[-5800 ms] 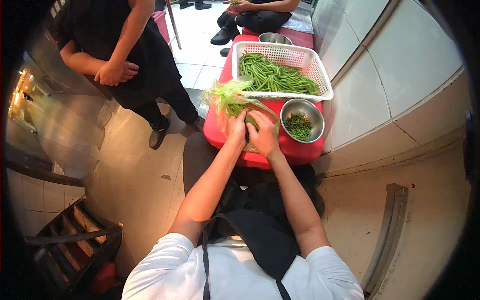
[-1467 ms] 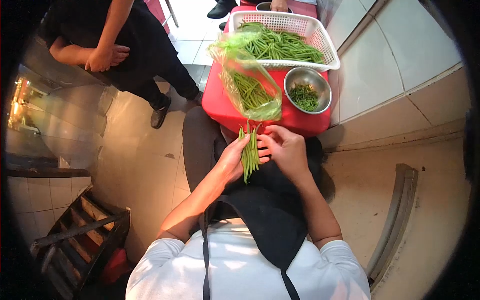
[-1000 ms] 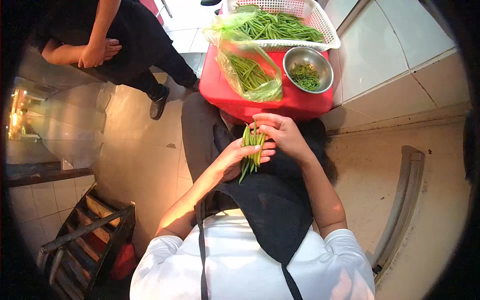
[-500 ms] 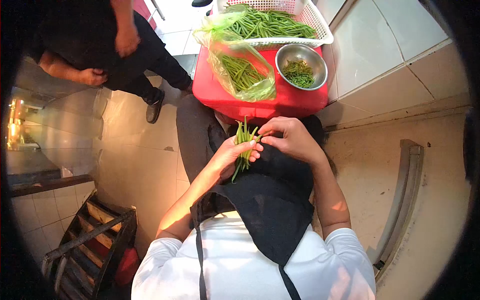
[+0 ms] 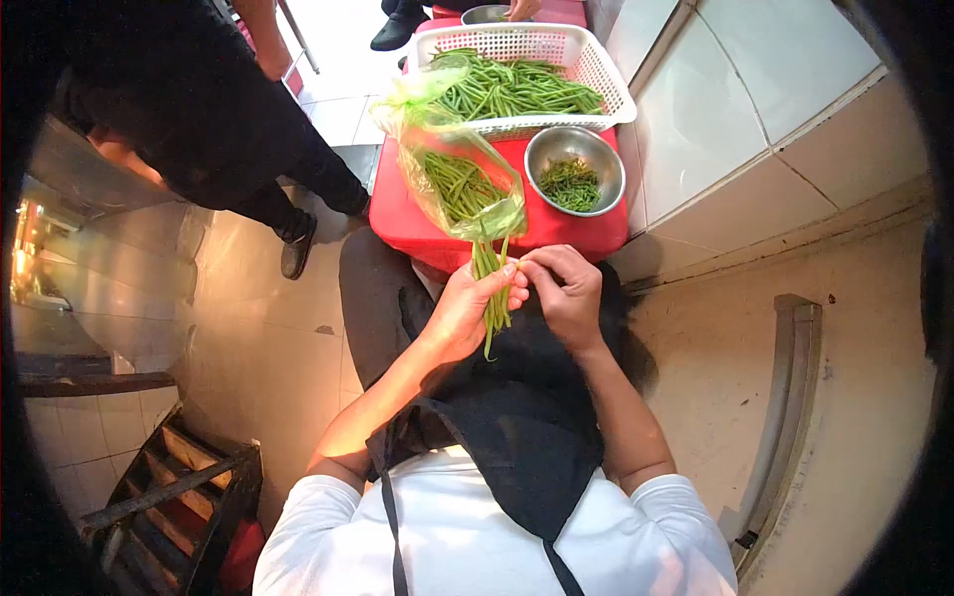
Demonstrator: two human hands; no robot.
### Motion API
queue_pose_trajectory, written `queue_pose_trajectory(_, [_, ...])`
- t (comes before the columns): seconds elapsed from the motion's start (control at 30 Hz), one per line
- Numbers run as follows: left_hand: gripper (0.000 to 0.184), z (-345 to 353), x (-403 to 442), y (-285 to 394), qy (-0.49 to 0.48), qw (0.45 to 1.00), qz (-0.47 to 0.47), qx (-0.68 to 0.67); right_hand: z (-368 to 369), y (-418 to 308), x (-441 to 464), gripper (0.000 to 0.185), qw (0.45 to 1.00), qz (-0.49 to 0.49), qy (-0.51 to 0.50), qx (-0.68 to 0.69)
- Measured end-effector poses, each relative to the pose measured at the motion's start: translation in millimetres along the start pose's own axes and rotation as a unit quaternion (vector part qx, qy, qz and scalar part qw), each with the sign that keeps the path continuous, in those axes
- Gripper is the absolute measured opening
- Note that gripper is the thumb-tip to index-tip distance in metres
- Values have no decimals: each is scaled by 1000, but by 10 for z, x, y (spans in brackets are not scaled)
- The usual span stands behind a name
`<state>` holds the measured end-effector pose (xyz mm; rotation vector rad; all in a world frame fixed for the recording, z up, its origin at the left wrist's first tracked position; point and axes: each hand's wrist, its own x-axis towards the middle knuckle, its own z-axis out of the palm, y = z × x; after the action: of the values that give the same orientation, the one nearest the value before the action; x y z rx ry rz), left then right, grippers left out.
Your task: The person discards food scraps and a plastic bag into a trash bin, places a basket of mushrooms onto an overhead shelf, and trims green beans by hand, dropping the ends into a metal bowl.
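My left hand (image 5: 464, 310) is wrapped round a small bunch of green beans (image 5: 492, 298) held upright above my lap. Right beside it, my right hand (image 5: 568, 293) is closed in a pinch near the left fingertips; what it pinches is too small to make out. Just beyond the hands, an open green plastic bag (image 5: 497, 217) with more beans lies on the red surface (image 5: 402, 221). To its right stands a metal bowl (image 5: 616, 179) holding short green trimmings. Behind both is a white perforated basket (image 5: 624, 97) full of long green beans.
A person in dark clothes (image 5: 238, 129) stands at the upper left. At the top, another person's hand (image 5: 524, 9) is over a second metal bowl (image 5: 484, 14). A tiled wall (image 5: 711, 109) runs along the right. A dark slatted rack (image 5: 179, 497) stands at the lower left.
My right hand has drawn in close to the left fingertips and its fingers have closed. The standing person's arms have moved apart. The bag, bowl and basket appear lower in the view.
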<state>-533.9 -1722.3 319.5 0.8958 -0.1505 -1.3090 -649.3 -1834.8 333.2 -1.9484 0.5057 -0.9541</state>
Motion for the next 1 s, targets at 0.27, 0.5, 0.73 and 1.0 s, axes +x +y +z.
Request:
queue_pose_trajectory(0.27, [22,-67,259,236,-75,994,-31,-67,-556,-19,596,14,945,243,-89,200])
queue_pose_trajectory(0.5, [34,-117,337,339,-54,987,-9,-151,-620,932,1251,19,947,-99,-14,-305])
queue_pose_trajectory(0.73, [34,-197,316,335,-61,986,-8,-155,-185,48,834,12,998,10,-44,-48])
queue_pose_trajectory(1.0, [34,-130,370,295,13,981,78,-176,113,-264,326,16,978,-72,-121,-156])
